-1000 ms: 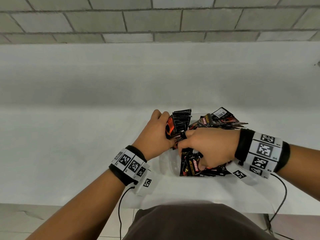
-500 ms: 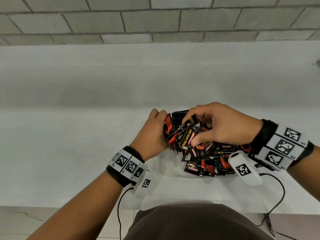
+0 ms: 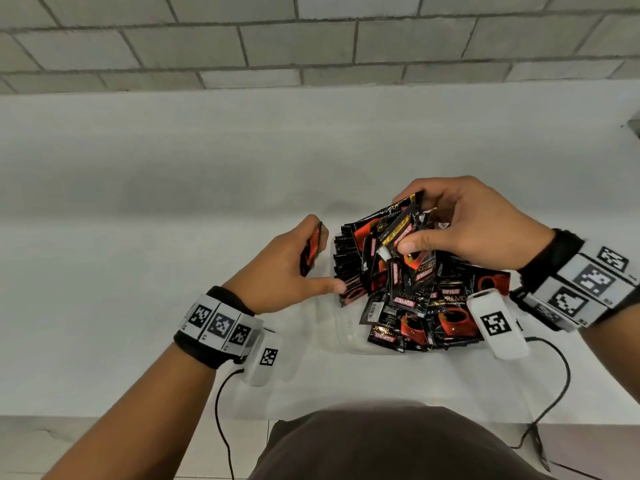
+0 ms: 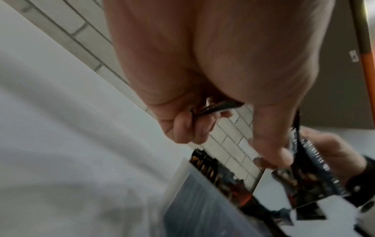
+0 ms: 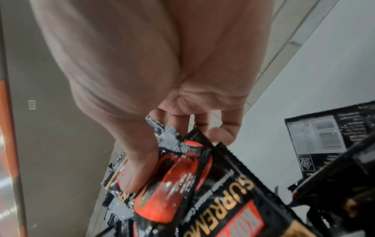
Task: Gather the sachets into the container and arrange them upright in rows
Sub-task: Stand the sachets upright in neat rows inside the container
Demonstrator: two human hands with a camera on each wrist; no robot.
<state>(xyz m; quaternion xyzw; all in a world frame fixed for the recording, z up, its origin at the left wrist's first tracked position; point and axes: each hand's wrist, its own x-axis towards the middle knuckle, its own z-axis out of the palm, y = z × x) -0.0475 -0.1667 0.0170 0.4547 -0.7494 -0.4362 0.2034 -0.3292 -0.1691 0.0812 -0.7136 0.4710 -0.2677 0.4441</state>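
Observation:
Several black-and-red coffee sachets (image 3: 433,306) lie heaped in a clear plastic container (image 3: 341,329) on the white counter. A row of them (image 3: 346,258) stands upright at the container's left side. My right hand (image 3: 478,230) hovers over the heap and pinches a bunch of sachets (image 3: 398,230) between thumb and fingers. The right wrist view shows the thumb (image 5: 138,168) pressed on that bunch (image 5: 182,176). My left hand (image 3: 287,268) is just left of the container. Its fingers curl round one sachet (image 3: 313,251), and its thumb touches the upright row. That sachet's edge (image 4: 219,107) shows in the left wrist view.
The white counter (image 3: 138,271) runs wide to the left and behind, up to a grey brick wall (image 3: 311,36). Cables (image 3: 221,410) hang from both wristbands over the counter's front edge. A loose sachet with a barcode (image 5: 328,136) shows in the right wrist view.
My right hand has come up out of the container with a bunch of sachets. My left hand has drawn slightly left from the upright row, keeping one sachet.

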